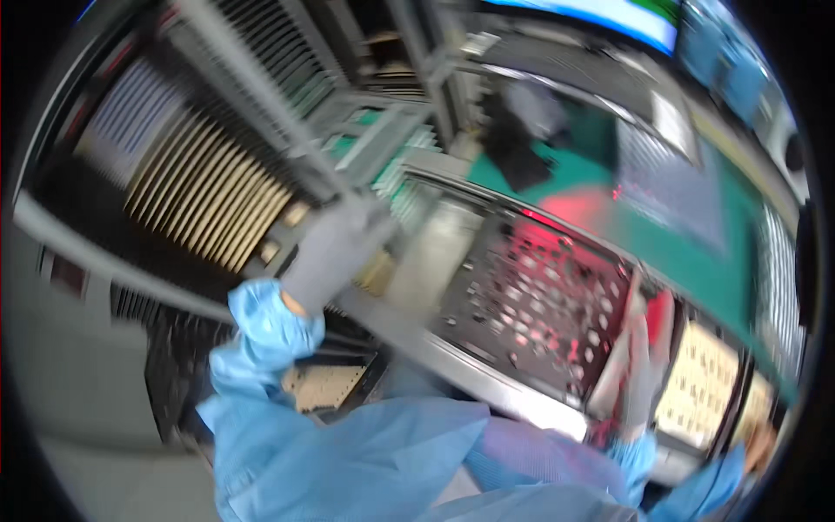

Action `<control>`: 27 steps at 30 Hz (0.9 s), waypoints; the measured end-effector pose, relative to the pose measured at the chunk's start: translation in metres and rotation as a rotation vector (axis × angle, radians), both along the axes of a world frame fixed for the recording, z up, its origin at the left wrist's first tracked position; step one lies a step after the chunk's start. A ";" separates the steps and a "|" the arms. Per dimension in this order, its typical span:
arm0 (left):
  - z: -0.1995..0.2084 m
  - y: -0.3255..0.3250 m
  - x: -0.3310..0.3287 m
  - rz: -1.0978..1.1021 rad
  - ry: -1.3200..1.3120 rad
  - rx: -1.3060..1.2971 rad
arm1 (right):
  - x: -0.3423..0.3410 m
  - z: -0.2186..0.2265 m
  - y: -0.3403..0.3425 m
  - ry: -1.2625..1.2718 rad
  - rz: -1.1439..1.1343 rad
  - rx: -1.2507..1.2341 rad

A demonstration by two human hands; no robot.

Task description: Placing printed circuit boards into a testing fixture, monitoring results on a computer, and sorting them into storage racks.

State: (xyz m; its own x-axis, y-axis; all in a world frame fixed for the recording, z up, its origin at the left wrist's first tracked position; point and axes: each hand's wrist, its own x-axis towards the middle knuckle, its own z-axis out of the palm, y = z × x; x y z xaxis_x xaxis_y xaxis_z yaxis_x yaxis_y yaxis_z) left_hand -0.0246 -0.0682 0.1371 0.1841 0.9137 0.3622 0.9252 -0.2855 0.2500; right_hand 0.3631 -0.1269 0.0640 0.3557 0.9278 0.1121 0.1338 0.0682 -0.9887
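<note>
My left hand [335, 248], in a grey glove with a blue sleeve, reaches to the left side of the bench. It lies beside a rack of tan boards [209, 187] stacked in slots. Motion smears its fingers, so what they touch is unclear. Grey-gloved too, my right hand [642, 383] is at the right edge of a black plate [470, 304] with many pale holes or spots. Red light falls on the plate and near that hand. Its fingers are blurred, and I cannot make out whether they hold anything.
A metal rail [513, 404] runs along the plate's near side. To the right sits a cream panel [700, 383]; beyond it shows another person's hand [759, 448]. A green mat [696, 252] lies behind, with a dark object [517, 152] on it. A lit screen [609, 22] stands farther back.
</note>
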 end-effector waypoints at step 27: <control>0.153 0.044 -0.218 0.841 1.276 0.414 | -0.013 -0.045 -0.049 0.039 0.102 0.270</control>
